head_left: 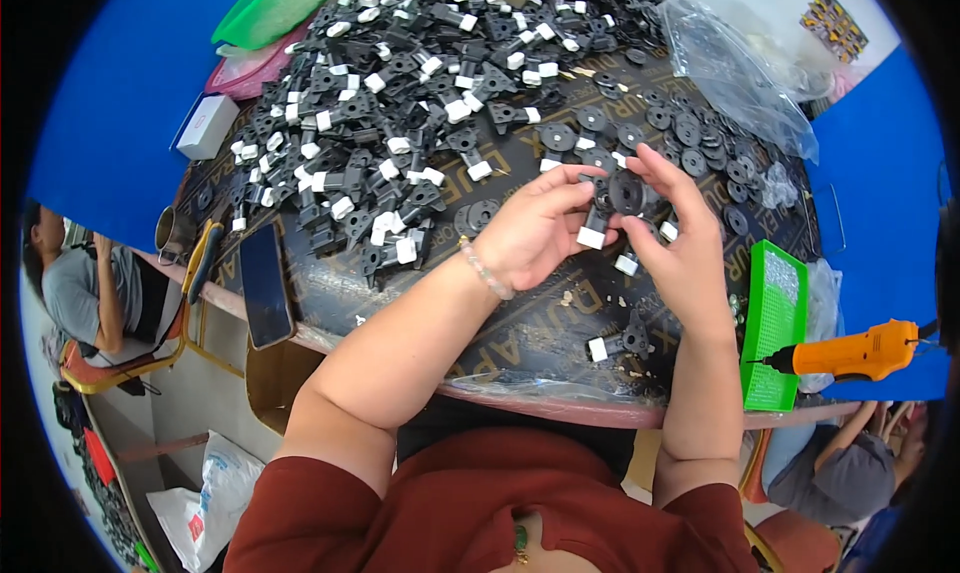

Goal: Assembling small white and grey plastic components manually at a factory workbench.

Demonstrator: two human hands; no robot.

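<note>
My left hand (535, 228), with a bead bracelet at the wrist, grips a black plastic part with a white block (590, 237) at its lower end. Against that part, the fingers and thumb of my right hand (685, 238) close round the edges of a round black plastic disc (627, 191). Both pieces touch or overlap; whether they are joined I cannot tell. More round black discs (686, 129) lie just beyond my right hand. A loose black part with a white end (632, 335) rests on the table nearer to me.
A big heap of black-and-white parts (400, 103) covers the table's left and far side. An orange electric screwdriver (860, 351) hangs over a green tray (755, 373) of small pieces at right. A phone (266, 283), a metal mug (175, 231) and a clear bag (735, 68) lie around.
</note>
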